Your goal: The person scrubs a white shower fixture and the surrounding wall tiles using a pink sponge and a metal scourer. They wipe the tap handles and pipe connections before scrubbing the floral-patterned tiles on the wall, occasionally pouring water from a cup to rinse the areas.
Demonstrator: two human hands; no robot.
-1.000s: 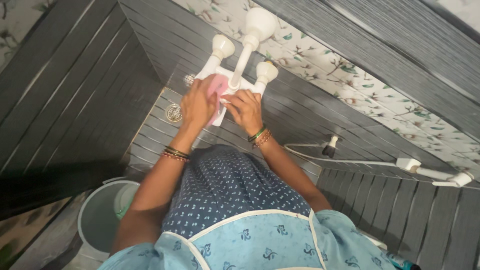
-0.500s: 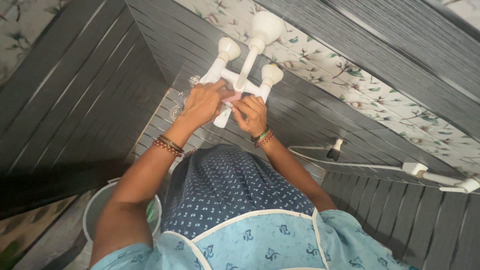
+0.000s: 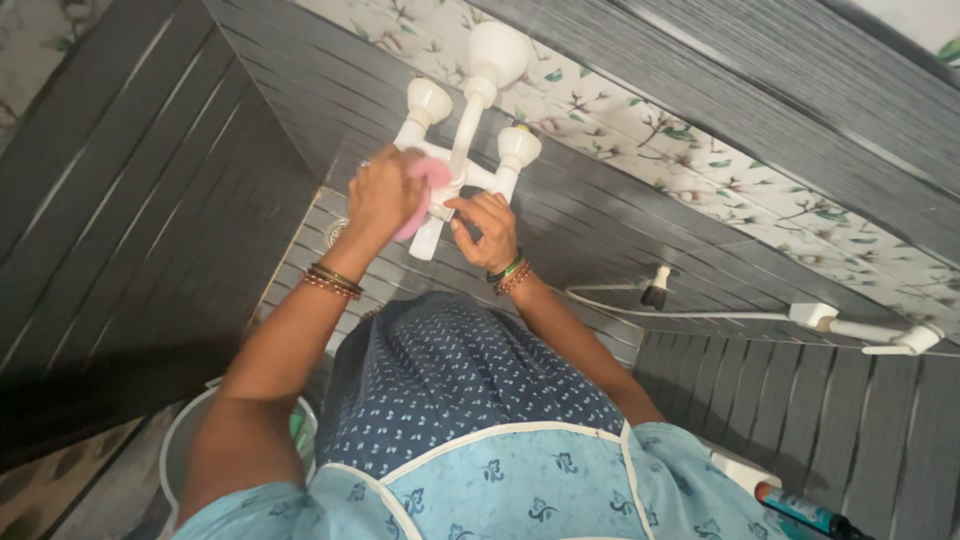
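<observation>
**Both hands at the white wall tap**

The left hand (image 3: 385,195) has its fingers curled shut around a small pink cloth pad (image 3: 428,190), pressing it against the middle of the white plastic wall-mounted mixer tap (image 3: 465,120). The right hand (image 3: 487,230) sits just beside it, fingers bent and loosely closed, its fingertips (image 3: 458,208) touching the tap's body just above the short spout (image 3: 428,240); whether it grips anything cannot be told.

The tap shows two round knobs, one left (image 3: 428,100) and one right (image 3: 519,147), and one larger round head on top. Each wrist wears a stack of bangles (image 3: 332,280). One pale bucket (image 3: 185,440) stands low on the left, and one second white tap (image 3: 905,340) juts from the grey ribbed wall tiles (image 3: 150,200) on the right.

Against half a second ago, the pink pad has slid up toward the left knob, and the right hand has dropped slightly, baring more of the tap.
</observation>
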